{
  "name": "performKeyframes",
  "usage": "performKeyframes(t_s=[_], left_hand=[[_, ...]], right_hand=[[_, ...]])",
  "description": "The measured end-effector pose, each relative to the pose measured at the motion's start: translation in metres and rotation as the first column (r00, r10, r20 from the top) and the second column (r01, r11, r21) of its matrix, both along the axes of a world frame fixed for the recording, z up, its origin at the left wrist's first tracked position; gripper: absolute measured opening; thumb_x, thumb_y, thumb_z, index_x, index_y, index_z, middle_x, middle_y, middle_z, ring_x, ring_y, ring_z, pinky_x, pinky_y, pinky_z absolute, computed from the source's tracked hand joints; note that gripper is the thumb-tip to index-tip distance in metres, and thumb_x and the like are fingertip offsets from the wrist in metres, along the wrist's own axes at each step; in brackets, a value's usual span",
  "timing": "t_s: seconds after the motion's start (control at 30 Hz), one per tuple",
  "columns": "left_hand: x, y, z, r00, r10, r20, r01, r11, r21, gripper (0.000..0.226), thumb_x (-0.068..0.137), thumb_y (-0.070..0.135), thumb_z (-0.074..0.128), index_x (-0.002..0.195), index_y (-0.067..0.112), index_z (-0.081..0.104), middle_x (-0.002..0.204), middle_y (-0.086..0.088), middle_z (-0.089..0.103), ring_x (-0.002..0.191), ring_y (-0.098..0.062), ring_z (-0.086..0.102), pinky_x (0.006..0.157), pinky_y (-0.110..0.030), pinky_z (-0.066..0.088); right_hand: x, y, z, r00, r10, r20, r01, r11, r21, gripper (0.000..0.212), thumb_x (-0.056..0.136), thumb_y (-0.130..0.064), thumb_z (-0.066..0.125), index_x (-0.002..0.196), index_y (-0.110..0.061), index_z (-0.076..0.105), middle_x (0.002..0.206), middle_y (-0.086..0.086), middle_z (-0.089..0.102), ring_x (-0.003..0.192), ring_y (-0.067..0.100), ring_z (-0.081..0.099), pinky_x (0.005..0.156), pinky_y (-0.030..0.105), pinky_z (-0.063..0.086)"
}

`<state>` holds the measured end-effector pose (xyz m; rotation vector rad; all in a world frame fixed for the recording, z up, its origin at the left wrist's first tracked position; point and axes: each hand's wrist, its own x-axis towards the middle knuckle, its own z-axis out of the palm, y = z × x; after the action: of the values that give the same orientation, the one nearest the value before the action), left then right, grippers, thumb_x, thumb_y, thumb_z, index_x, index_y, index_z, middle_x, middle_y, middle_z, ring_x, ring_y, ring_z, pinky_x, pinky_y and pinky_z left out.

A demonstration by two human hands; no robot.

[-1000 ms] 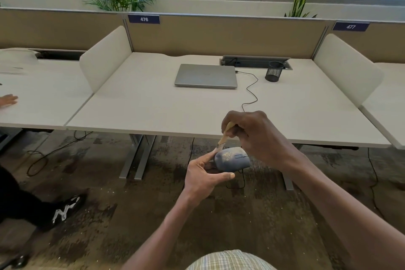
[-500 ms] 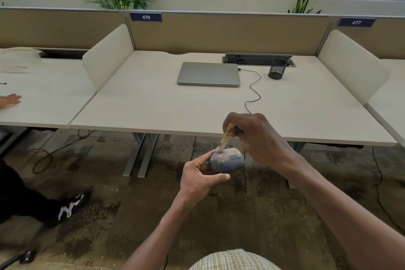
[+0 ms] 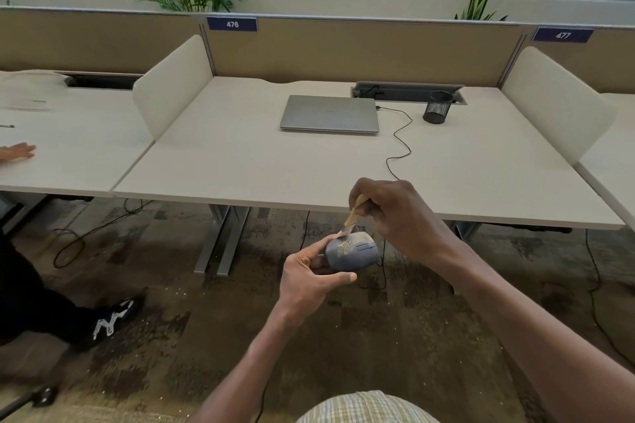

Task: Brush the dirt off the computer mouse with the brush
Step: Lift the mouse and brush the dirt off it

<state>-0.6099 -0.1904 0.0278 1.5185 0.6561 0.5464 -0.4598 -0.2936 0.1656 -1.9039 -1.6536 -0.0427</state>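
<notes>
A grey-blue computer mouse with pale dirt specks on its top is held in the air below the desk's front edge. My left hand grips it from the left, thumb under its near side. My right hand pinches a small brush with a pale wooden handle. The brush points down and left, its bristles touching the mouse's upper left end. Most of the handle is hidden inside my right fist.
A white desk stretches ahead with a shut silver laptop, its black cable and a black mesh cup. Another person's hand rests on the left desk, their shoe on the carpet.
The mouse and both hands stay close together; the brush tip has made small strokes across the mouse's top. The camera has shifted slightly.
</notes>
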Motion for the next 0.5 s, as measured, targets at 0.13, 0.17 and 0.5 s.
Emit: performKeyframes(t_s=[0.13,0.17,0.5], left_hand=[[0.000,0.001,0.000,1.000,-0.002,-0.006,0.002,1.000,-0.007,0.078,0.067,0.006,0.096,0.138,0.015,0.065,0.117,-0.004,0.078,0.105,-0.018,0.077,0.089,-0.043,0.064],[0.000,0.001,0.000,1.000,0.003,-0.008,-0.003,1.000,-0.009,0.080,0.066,0.007,0.096,0.139,0.014,0.064,0.117,-0.004,0.078,0.105,-0.018,0.077,0.090,-0.045,0.064],[0.009,-0.003,0.006,0.999,0.026,0.026,-0.026,1.000,-0.003,0.082,0.066,0.005,0.095,0.140,0.010,0.062,0.115,-0.002,0.077,0.101,-0.011,0.077,0.084,-0.027,0.063]], right_hand=[[0.001,-0.006,0.004,0.989,-0.054,-0.136,0.070,0.991,0.111,0.021,0.088,0.014,0.060,0.097,-0.005,0.064,0.082,0.000,0.068,0.074,0.003,0.067,0.063,0.010,0.050],[0.000,-0.008,0.007,0.984,-0.066,-0.164,0.090,0.986,0.142,0.020,0.089,0.012,0.061,0.099,-0.005,0.062,0.084,0.003,0.070,0.076,0.005,0.069,0.065,0.011,0.052],[-0.019,-0.036,0.010,0.996,-0.036,-0.079,0.039,0.998,0.040,0.020,0.090,-0.001,0.068,0.107,-0.009,0.060,0.082,-0.006,0.065,0.061,-0.006,0.059,0.052,0.008,0.041]])
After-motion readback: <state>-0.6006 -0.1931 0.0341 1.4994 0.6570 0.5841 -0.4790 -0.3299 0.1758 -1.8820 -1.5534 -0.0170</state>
